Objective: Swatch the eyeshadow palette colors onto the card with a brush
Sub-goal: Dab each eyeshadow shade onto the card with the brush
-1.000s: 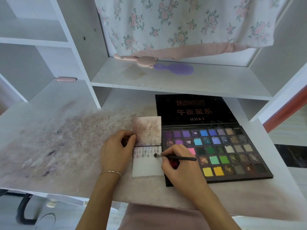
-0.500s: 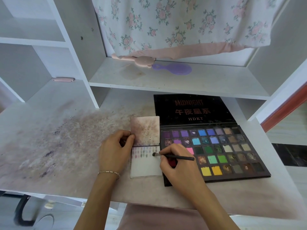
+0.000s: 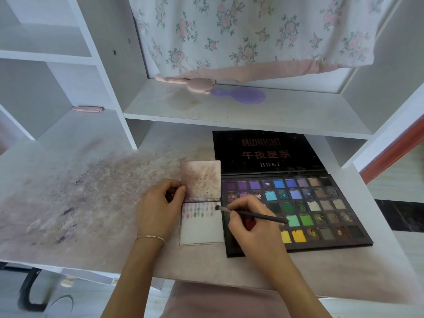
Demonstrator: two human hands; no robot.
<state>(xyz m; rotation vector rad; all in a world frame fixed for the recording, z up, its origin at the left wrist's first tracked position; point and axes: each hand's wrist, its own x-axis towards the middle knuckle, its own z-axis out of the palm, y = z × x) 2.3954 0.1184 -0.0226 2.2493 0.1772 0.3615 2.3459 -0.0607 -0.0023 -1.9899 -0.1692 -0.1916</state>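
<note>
An open black eyeshadow palette (image 3: 325, 203) with many coloured pans lies on the desk, its lid flat behind it. Left of it lies a white folded card (image 3: 202, 228) with a row of small colour swatches near its fold; its upper flap is stained pinkish. My left hand (image 3: 158, 207) pinches the card's left edge at the fold. My right hand (image 3: 254, 223) grips a thin black brush (image 3: 252, 214), whose tip touches the card at the right end of the swatch row.
The desk (image 3: 80, 191) is smeared with pink and dark powder on the left. A shelf above holds a pink brush (image 3: 195, 83) and a purple brush (image 3: 241, 95) under a floral cloth (image 3: 252, 31). Shelf uprights stand close behind the palette.
The brush tip stays at the right end of the swatch row with only a slight shift. Both hands keep their holds.
</note>
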